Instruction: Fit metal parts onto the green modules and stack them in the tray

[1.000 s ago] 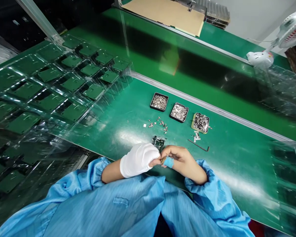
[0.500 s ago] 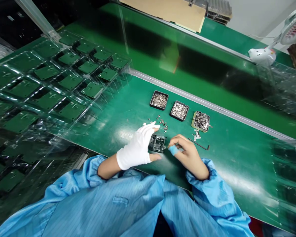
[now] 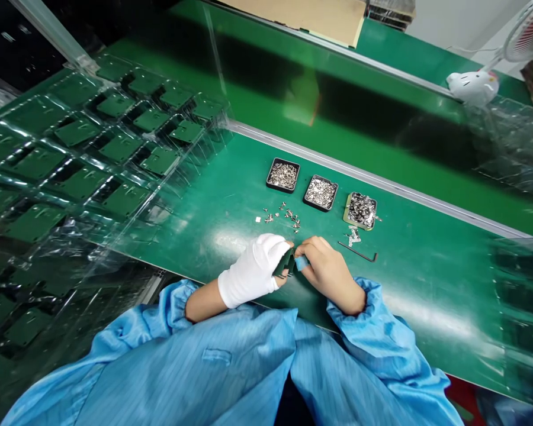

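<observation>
My left hand (image 3: 254, 267), in a white glove with bare fingertips, is closed on a small dark green part (image 3: 284, 265) with cut-outs, which it holds tilted over the table. My right hand (image 3: 326, 265), with blue tape round a finger, is closed at the part's right side. Its thumb and fingertips are pinched together there; what is between them, if anything, is hidden. Beyond the hands lie loose small screws (image 3: 293, 218) and a tiny white square (image 3: 258, 219). A hex key (image 3: 357, 251) lies to the right, beside small silvery metal pieces (image 3: 354, 235).
Two black trays of small metal parts, a left one (image 3: 283, 175) and a middle one (image 3: 320, 192), stand beyond the hands, with a yellowish tray (image 3: 360, 210) at their right. Clear plastic trays (image 3: 137, 160) holding green parts fill the left. A white fan (image 3: 473, 87) stands at far right.
My left hand has closed round the dark part and tilted it up from the table. My right hand has moved left, up against the part.
</observation>
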`<state>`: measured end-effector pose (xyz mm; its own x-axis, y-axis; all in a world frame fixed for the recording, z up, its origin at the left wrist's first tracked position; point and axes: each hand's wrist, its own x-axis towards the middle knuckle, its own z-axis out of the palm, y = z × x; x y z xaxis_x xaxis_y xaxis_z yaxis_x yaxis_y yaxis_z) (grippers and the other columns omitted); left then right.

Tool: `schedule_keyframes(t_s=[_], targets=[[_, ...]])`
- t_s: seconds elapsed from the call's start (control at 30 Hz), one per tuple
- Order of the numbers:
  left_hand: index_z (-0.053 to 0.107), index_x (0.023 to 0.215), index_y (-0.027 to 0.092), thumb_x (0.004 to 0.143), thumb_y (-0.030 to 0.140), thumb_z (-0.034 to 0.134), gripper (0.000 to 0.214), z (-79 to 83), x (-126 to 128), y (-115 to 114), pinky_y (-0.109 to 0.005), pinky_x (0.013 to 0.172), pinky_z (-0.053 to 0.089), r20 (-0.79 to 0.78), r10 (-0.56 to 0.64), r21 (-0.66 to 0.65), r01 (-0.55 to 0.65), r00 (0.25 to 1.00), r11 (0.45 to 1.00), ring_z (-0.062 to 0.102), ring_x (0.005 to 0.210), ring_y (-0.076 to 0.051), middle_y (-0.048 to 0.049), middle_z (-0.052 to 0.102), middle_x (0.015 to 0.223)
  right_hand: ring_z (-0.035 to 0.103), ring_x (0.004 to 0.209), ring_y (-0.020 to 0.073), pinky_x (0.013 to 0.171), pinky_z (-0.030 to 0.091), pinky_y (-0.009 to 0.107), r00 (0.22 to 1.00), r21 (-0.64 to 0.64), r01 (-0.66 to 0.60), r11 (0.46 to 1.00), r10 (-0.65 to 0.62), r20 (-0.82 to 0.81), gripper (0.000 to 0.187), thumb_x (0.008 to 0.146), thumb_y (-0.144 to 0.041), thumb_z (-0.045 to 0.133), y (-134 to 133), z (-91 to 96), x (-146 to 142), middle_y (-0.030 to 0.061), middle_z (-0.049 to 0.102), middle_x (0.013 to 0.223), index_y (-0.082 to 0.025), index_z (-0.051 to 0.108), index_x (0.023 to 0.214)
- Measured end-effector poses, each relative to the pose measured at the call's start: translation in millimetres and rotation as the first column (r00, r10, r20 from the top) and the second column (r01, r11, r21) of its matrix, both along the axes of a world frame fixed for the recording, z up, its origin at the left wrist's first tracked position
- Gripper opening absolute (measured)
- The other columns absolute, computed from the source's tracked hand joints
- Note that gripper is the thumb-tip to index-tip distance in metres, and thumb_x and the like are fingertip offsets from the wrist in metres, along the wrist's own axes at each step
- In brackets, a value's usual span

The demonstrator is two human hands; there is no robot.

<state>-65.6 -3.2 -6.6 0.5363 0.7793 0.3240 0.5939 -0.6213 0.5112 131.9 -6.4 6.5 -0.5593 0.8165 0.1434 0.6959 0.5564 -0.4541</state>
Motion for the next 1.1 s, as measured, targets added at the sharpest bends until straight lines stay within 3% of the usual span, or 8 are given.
schedule_keyframes(t_s=[0.13, 0.33, 0.43, 0.53, 0.77, 0.9, 1.0, 1.1], targets=[[0.055, 0.108, 0.010, 0.073, 0.022, 0.055, 0.037, -4.0, 0, -2, -0.045, 0.080, 0.053, 0.010, 0.002, 0.019, -0.002, 1.000, 1.000, 0.060, 0.095, -0.030, -0.0154, 0.060, 0.102, 0.056, 0.092, 0.0238, 0.073, 0.051, 0.035, 0.995, -0.019, 0.091, 0.996, -0.092, -0.049, 0.017, 0.086, -0.010, 0.044, -4, -1.7, -3, 0.0091, 0.059, 0.097, -0.020, 0.054, 0.095], [0.044, 0.121, 0.013, 0.073, 0.040, 0.063, 0.058, 0.2, -11, 4, -0.043, 0.086, 0.052, 0.148, -0.051, -0.236, 0.085, 0.988, 0.968, 0.059, 0.104, -0.027, -0.0143, 0.058, 0.114, 0.063, 0.087, 0.0199, 0.075, 0.053, 0.032, 0.962, -0.191, 0.140, 0.971, -0.179, -0.204, 0.023, 0.085, -0.010, 0.045, -8, -0.8, -8, 0.0064, 0.065, 0.099, -0.021, 0.053, 0.104], [0.053, 0.108, 0.015, 0.080, 0.033, 0.057, 0.034, 14.4, -12, 9, -0.045, 0.096, 0.047, 0.022, -0.047, -0.274, 0.052, 0.999, 0.960, 0.062, 0.096, -0.024, -0.0084, 0.064, 0.102, 0.063, 0.089, 0.0220, 0.078, 0.052, 0.034, 0.976, -0.158, 0.135, 0.978, -0.159, -0.147, 0.026, 0.081, -0.009, 0.046, -9, 0.6, -13, 0.0080, 0.066, 0.100, -0.020, 0.053, 0.104], [0.059, 0.086, 0.017, 0.082, 0.019, 0.050, 0.010, 25.5, -8, 12, -0.049, 0.105, 0.038, -0.192, -0.034, -0.189, -0.003, 0.981, 0.982, 0.063, 0.080, -0.021, -0.0029, 0.065, 0.079, 0.061, 0.090, 0.0236, 0.079, 0.050, 0.035, 0.989, -0.099, 0.100, 0.990, -0.110, -0.098, 0.028, 0.077, -0.006, 0.045, -12, 0.7, -18, 0.0086, 0.065, 0.097, -0.020, 0.054, 0.100], [0.059, 0.070, 0.017, 0.080, 0.016, 0.050, 0.013, 24.0, -3, 13, -0.048, 0.099, 0.043, -0.341, -0.020, -0.062, -0.001, 0.940, 0.998, 0.063, 0.068, -0.021, -0.0033, 0.063, 0.066, 0.059, 0.081, 0.0240, 0.072, 0.048, 0.034, 0.997, -0.058, 0.077, 0.995, -0.079, -0.024, 0.024, 0.072, -0.004, 0.042, -12, 3.9, -28, 0.0091, 0.063, 0.085, -0.019, 0.053, 0.087], [0.062, 0.093, 0.015, 0.084, 0.023, 0.050, 0.017, 21.7, -11, 15, -0.046, 0.098, 0.045, -0.188, -0.007, -0.126, -0.017, 0.982, 0.992, 0.065, 0.088, -0.025, -0.0077, 0.069, 0.089, 0.059, 0.077, 0.0203, 0.070, 0.046, 0.029, 0.982, -0.147, 0.169, 0.975, -0.178, -0.056, 0.016, 0.080, -0.008, 0.044, -9, 5.9, -26, 0.0057, 0.062, 0.083, -0.019, 0.053, 0.087], [0.048, 0.123, 0.013, 0.084, 0.040, 0.054, 0.048, 19.0, -17, 14, -0.043, 0.095, 0.048, 0.011, 0.049, -0.194, -0.046, 0.999, 0.980, 0.058, 0.113, -0.028, -0.0142, 0.060, 0.120, 0.059, 0.071, 0.0168, 0.066, 0.045, 0.026, 0.949, -0.252, 0.262, 0.931, -0.296, -0.107, 0.012, 0.087, -0.013, 0.044, -7, 0.1, -13, 0.0021, 0.062, 0.079, -0.020, 0.054, 0.090], [0.044, 0.125, 0.012, 0.073, 0.044, 0.066, 0.065, 13.6, -15, 7, -0.047, 0.095, 0.048, 0.005, -0.011, -0.216, 0.012, 1.000, 0.976, 0.055, 0.116, -0.032, -0.0172, 0.056, 0.123, 0.061, 0.077, 0.0174, 0.071, 0.046, 0.027, 0.948, -0.245, 0.266, 0.932, -0.299, -0.106, 0.015, 0.088, -0.013, 0.044, -8, -8.2, 15, 0.0030, 0.065, 0.086, -0.020, 0.057, 0.093]])
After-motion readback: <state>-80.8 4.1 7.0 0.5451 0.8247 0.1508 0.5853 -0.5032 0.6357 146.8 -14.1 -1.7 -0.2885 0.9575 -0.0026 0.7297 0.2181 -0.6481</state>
